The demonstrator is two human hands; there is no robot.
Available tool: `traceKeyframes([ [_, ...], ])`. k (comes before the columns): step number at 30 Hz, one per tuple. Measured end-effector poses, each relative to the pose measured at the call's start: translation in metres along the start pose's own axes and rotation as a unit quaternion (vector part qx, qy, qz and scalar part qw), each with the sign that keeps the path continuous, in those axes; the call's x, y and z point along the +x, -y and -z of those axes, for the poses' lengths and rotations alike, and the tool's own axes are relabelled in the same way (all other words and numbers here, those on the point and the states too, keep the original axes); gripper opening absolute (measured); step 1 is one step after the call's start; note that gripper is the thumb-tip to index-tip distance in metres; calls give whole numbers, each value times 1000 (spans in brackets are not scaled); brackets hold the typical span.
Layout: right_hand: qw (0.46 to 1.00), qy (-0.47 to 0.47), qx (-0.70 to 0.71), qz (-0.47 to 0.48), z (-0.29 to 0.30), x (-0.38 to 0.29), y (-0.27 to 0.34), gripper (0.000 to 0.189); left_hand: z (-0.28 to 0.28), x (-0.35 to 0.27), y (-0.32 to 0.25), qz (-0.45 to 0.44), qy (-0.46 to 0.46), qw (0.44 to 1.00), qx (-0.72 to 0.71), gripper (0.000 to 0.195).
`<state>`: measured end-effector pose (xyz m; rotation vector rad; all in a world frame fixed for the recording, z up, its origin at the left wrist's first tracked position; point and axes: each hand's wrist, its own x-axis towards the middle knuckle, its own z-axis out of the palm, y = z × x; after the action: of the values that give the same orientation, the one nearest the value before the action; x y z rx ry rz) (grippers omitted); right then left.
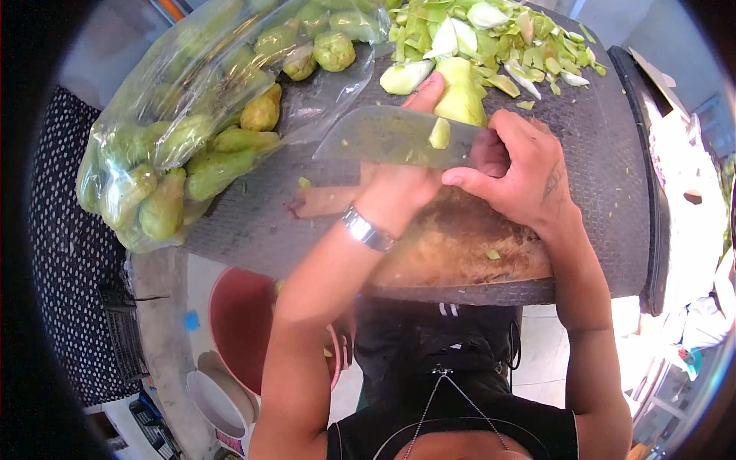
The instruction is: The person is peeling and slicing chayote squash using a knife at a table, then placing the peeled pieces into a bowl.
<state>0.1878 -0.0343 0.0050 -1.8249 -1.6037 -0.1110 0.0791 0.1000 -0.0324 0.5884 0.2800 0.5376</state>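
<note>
My right hand (517, 167) grips the dark handle of a wide-bladed kitchen knife (391, 135), whose blade points left across my left hand. A pale green slice sticks to the blade. My left hand (417, 109), partly hidden under the blade, holds a peeled chayote (460, 92) upright at its far end. Below both hands lies a worn wooden cutting board (460, 253), with its handle to the left. Green peels and pale cut pieces (517, 46) are heaped just beyond the chayote.
A clear plastic bag (172, 138) of whole chayotes lies at the left of the dark textured tabletop (604, 172). Below the table's edge at the left stand a red bucket (241, 322) and a white container (221, 402). A black-edged surface (655, 230) adjoins at the right.
</note>
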Motion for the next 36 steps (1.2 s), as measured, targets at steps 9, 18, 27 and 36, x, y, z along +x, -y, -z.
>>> traceKeyframes([
  [9,999,7,42,-24,4,4,-25,65,1,1,2,-57,-47,996,49,40],
  [18,995,13,77,-65,12,5,-35,65,-10,-2,5,-118,-29,984,130,43],
  [27,998,5,62,3,5,1,-17,65,-6,0,1,-97,-31,991,88,41],
  [36,998,-6,56,-37,6,6,-42,64,-5,1,-1,-117,-33,991,57,42],
])
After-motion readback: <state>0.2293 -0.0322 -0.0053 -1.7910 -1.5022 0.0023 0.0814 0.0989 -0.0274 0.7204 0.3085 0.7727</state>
